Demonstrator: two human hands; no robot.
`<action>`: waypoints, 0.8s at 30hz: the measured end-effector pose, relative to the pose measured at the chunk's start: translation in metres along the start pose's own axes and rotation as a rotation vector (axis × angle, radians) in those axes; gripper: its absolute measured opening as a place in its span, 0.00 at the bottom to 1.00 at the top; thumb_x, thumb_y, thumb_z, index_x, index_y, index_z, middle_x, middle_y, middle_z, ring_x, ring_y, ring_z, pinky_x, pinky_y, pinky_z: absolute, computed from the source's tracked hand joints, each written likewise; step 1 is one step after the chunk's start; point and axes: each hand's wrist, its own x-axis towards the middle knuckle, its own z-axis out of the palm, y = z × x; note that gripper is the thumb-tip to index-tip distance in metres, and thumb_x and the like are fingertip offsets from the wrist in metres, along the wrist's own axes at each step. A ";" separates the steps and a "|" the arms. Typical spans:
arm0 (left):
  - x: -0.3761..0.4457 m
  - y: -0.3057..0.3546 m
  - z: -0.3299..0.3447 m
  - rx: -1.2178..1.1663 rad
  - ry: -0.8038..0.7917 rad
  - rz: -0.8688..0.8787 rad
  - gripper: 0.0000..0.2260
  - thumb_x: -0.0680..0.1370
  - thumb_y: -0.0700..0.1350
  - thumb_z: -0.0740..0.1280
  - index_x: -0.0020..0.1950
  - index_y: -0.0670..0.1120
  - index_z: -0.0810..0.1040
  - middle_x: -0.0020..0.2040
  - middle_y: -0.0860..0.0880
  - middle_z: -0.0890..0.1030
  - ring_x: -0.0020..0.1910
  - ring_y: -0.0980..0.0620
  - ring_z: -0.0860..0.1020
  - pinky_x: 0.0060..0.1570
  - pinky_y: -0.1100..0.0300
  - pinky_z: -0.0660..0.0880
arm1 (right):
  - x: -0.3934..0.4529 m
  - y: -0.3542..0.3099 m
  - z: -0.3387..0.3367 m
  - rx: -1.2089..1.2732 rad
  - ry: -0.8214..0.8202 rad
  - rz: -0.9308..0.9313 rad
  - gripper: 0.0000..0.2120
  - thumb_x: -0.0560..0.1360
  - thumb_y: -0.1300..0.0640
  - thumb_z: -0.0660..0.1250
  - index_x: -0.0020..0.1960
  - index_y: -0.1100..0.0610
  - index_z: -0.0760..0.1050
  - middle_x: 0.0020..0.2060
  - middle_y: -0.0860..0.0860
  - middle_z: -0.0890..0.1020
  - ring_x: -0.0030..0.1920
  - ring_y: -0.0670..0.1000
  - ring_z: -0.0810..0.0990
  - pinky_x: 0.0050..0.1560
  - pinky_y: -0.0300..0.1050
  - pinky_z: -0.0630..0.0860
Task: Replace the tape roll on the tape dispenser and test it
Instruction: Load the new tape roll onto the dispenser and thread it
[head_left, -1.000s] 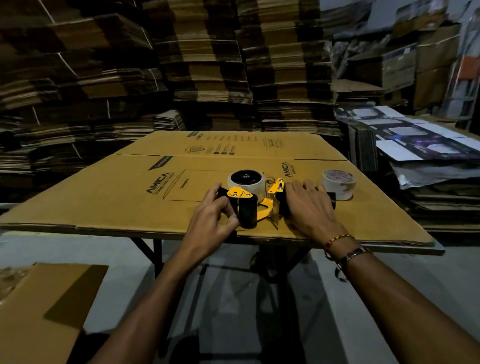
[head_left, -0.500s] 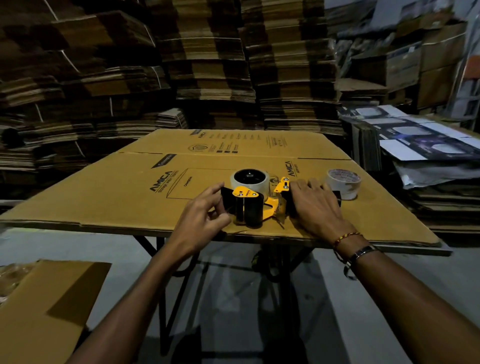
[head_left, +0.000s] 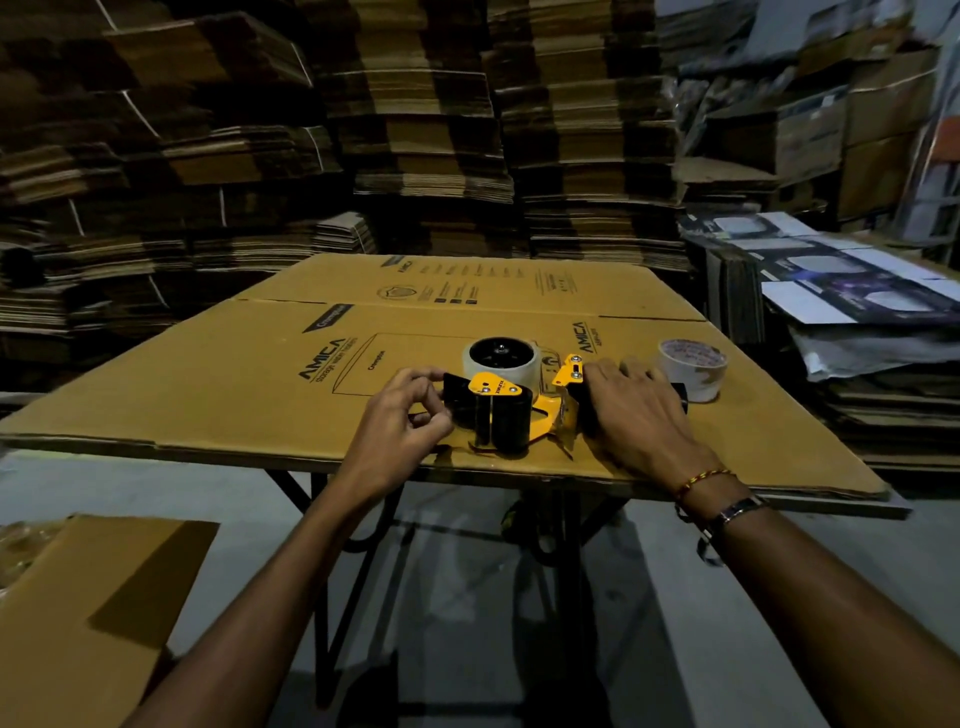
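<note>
At centre frame, on the cardboard-covered surface (head_left: 218, 384), the left hand (head_left: 400, 426) pinches the tape dispenser (head_left: 506, 410) front; the right hand (head_left: 631, 410) presses flat over its handle; rigid, light, sharp-bladed, best held by handle; spare tape roll (head_left: 693, 366) lies beyond, right.

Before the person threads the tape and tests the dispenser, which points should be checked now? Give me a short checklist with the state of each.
1. Roll seated on tape dispenser: ok, a roll sits on the hub.
2. Dispenser steadied: ok, right hand covers the handle end.
3. Left hand at the front roller: ok.
4. Tape end threaded through: cannot tell.
5. Other roll out of the way: ok, apart on the right.
6. Cardboard sheet flat for testing: ok.
</note>
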 end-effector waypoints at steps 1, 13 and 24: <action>0.001 0.000 0.001 0.002 0.000 0.001 0.07 0.75 0.34 0.67 0.38 0.41 0.74 0.61 0.50 0.77 0.62 0.61 0.74 0.49 0.62 0.76 | 0.000 0.000 0.001 0.002 0.005 0.001 0.14 0.81 0.51 0.61 0.64 0.54 0.67 0.59 0.53 0.77 0.57 0.57 0.73 0.55 0.53 0.68; 0.009 -0.005 0.008 0.065 0.024 0.041 0.08 0.75 0.36 0.69 0.38 0.46 0.75 0.48 0.48 0.75 0.51 0.49 0.76 0.50 0.43 0.77 | 0.000 0.005 0.000 0.002 -0.024 -0.044 0.22 0.78 0.47 0.63 0.68 0.55 0.66 0.61 0.54 0.77 0.58 0.56 0.73 0.55 0.52 0.69; 0.009 -0.006 0.011 0.073 0.049 0.020 0.10 0.75 0.36 0.70 0.37 0.48 0.75 0.47 0.49 0.74 0.52 0.52 0.75 0.48 0.61 0.74 | -0.021 0.025 -0.023 0.767 0.020 -0.167 0.04 0.79 0.53 0.68 0.52 0.51 0.77 0.61 0.47 0.74 0.63 0.43 0.73 0.60 0.38 0.71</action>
